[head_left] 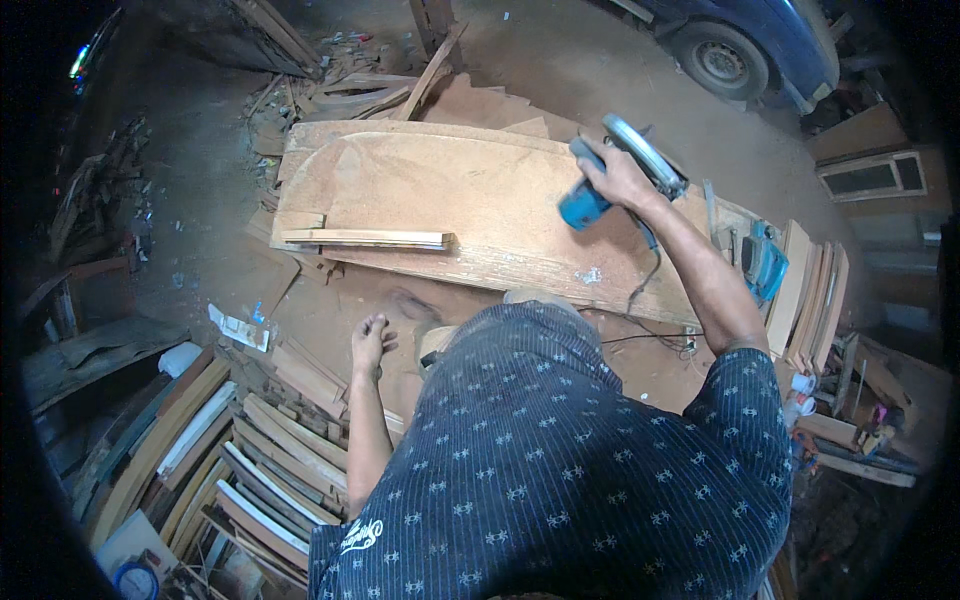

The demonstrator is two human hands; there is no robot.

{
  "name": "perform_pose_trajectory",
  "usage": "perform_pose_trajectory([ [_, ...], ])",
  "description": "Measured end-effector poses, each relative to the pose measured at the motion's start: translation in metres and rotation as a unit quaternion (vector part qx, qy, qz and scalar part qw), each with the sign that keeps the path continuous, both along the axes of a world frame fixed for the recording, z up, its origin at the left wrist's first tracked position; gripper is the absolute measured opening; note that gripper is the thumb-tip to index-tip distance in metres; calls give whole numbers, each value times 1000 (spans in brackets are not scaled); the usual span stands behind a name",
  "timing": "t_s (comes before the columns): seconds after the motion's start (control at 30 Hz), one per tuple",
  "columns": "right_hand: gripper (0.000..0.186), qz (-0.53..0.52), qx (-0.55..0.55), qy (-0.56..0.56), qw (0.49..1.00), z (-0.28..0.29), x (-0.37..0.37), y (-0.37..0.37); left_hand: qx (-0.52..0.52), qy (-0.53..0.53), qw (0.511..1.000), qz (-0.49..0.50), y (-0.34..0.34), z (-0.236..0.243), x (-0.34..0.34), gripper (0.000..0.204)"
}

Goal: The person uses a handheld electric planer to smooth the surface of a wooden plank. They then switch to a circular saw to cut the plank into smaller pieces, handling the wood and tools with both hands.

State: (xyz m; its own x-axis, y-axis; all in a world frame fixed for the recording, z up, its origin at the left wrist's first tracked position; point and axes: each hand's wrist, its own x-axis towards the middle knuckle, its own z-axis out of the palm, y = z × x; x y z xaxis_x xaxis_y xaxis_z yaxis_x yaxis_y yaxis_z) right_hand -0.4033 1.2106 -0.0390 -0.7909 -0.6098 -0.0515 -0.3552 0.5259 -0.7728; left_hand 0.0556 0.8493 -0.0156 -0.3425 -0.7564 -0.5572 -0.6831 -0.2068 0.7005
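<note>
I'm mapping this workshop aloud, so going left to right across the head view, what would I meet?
Stacked curved wooden strips → the empty left hand → the circular saw gripped by the right hand → a blue handheld power tool → a pale-framed dark panel.

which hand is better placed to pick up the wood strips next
Probably the left hand: it looks empty and appears nearer the wood strips, while the right hand is holding the power saw.

Blue circular saw (585, 204) in right hand (622, 181)
</note>
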Motion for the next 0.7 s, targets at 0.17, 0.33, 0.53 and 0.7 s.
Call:
perform_pose_trajectory([
  [0.17,35,207,276,37,938,-44,23,-8,10,-72,997,2,27,-6,13,43],
  [0.33,28,221,398,62,888,-157,99,-32,17,-64,995,-78,49,-20,-62,47],
  [0.53,34,89,209,-2,974,-225,175,-16,79,-31,964,-253,90,-37,-186,60],
  [0.7,48,176,119,-108,971,-83,174,22,179,-76,932,-306,165,-31,-249,88],
])
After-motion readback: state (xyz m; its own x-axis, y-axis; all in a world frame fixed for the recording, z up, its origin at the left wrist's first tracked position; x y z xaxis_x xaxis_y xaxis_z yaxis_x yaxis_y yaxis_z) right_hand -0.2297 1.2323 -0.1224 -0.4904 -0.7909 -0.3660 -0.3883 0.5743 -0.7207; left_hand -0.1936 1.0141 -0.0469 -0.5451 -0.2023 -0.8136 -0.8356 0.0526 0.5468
